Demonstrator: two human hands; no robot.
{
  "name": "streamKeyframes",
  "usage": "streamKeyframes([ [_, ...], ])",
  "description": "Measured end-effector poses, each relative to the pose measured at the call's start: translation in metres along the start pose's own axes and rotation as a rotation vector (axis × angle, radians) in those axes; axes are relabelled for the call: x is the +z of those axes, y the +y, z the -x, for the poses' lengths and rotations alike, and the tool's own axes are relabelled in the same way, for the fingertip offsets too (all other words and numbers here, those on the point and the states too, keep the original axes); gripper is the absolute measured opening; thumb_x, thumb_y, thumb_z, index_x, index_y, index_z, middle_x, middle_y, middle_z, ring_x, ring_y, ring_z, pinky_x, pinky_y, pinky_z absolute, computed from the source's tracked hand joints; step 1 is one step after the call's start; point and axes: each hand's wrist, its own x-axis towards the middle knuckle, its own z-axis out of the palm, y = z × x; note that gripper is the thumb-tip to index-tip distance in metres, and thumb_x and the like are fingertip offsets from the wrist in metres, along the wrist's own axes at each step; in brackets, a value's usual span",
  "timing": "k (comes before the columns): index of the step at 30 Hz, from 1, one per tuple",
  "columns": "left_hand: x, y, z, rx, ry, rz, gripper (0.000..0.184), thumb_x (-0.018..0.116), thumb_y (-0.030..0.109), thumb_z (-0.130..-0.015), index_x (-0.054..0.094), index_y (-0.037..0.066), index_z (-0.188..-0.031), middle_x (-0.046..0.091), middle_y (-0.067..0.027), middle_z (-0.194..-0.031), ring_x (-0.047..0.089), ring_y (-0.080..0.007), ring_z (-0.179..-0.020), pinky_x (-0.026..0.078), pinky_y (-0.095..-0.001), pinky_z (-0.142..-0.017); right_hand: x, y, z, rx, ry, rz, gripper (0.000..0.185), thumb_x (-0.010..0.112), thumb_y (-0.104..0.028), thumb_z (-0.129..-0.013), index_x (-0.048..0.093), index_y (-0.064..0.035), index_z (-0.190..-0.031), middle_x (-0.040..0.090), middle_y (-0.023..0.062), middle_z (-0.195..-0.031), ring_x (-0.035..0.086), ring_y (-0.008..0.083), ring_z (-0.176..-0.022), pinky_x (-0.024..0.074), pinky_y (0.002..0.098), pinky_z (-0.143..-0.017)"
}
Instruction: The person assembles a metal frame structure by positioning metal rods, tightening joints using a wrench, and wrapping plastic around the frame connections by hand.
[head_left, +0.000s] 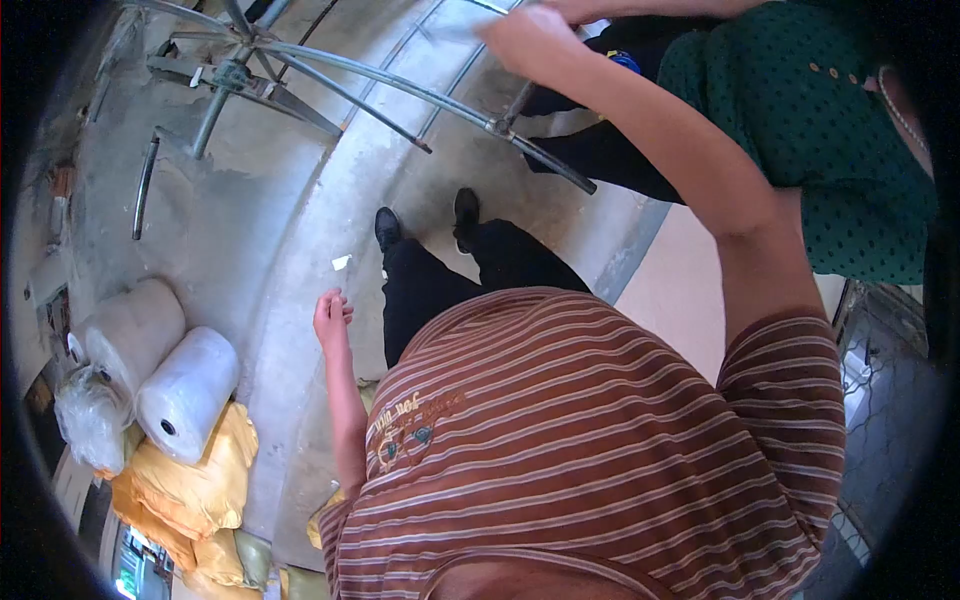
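Observation:
My left hand [333, 312] hangs low beside my left leg, its fingers loosely curled and a little apart, with nothing visible in them. A small white scrap [342, 263] shows just beyond its fingertips, against the floor. My right hand [532, 42] is stretched forward to the top edge of the view, above the metal bars. Motion smears its fingers, and a pale grey blur lies beside them, so whatever it may hold cannot be made out. Close to it is the forearm [655, 8] of another person in a green dotted top [800, 110].
A metal frame with radiating tubes [370, 75] stands ahead, one tube reaching near my feet. At left, plastic film rolls [190, 395] rest by yellow sacks [195, 480]. The other person stands close on my right. A pale flat panel [680, 285] is beside me.

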Motion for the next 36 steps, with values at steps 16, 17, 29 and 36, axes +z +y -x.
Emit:
streamKeyframes([
  [16,0.03,0.077,-0.023,0.117,-0.109,-0.025,0.024,0.05,0.018,-0.098,0.061,0.007,-0.115,0.062,-0.0027,-0.093,0.058,-0.0079,-0.075,0.047,-0.0233,-0.066,0.03,0.0,0.004,0.035,-0.362,0.174,0.014,0.069,-0.012,-0.068,0.073,-0.0076,-0.08,0.07,0.012,-0.084,0.069,0.0309,-0.082,0.0535,0.0448,-0.062],
  [17,0.036,0.088,-0.024,0.149,-0.113,-0.05,0.024,0.05,0.018,-0.098,0.061,0.006,-0.115,0.062,-0.0028,-0.093,0.058,-0.0077,-0.075,0.047,-0.0236,-0.066,0.011,-0.004,-0.01,0.047,-0.335,0.187,0.014,0.069,-0.013,-0.067,0.073,-0.0077,-0.08,0.07,0.0119,-0.084,0.069,0.0308,-0.082,0.0536,0.0445,-0.062],
  [29,0.14,0.19,-0.027,0.778,-0.218,-0.5,0.023,0.055,0.014,-0.094,0.06,0.004,-0.114,0.061,-0.006,-0.095,0.061,-0.0143,-0.083,0.048,-0.0273,-0.073,0.027,-0.014,0.014,0.119,-0.176,0.061,0.017,0.071,-0.012,-0.067,0.072,-0.007,-0.084,0.07,0.0143,-0.083,0.07,0.0311,-0.083,0.0544,0.045,-0.061],
  [36,0.231,0.254,-0.024,1.373,-0.287,-0.7,0.048,0.076,0.019,-0.074,0.056,0.008,-0.117,0.058,-0.0091,-0.111,0.054,-0.0288,-0.108,0.039,-0.0426,-0.09,0.049,-0.018,0.041,0.237,0.141,0.007,0.013,0.063,-0.014,-0.074,0.072,-0.0082,-0.082,0.069,0.0129,-0.076,0.069,0.0287,-0.071,0.0537,0.0406,-0.057],
])
